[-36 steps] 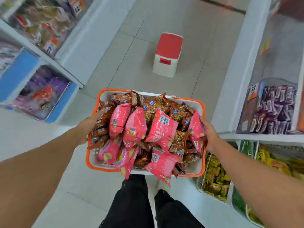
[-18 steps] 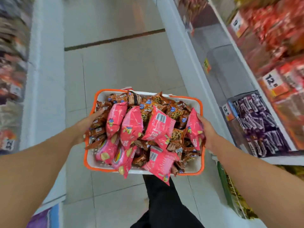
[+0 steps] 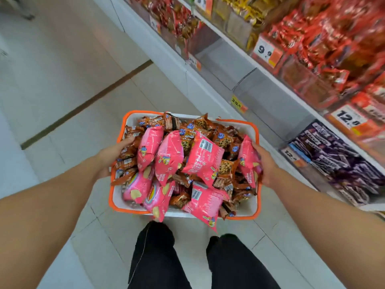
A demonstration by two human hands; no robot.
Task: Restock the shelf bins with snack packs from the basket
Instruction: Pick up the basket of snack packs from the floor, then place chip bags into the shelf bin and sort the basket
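We carry the orange-rimmed basket (image 3: 253, 207) heaped with pink snack packs (image 3: 203, 158), left hand (image 3: 109, 156) and right hand (image 3: 265, 166) each curled round a side rim, beside the shelf bins (image 3: 270, 101).

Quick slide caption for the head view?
Both hands, left and right, carry an orange-rimmed basket heaped with pink and brown snack packs beside shelf bins.

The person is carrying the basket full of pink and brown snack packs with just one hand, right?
Not quite. The head view shows both hands carrying it: the left hand and the right hand each grip a side of the basket. The pink packs and brown packs are right.
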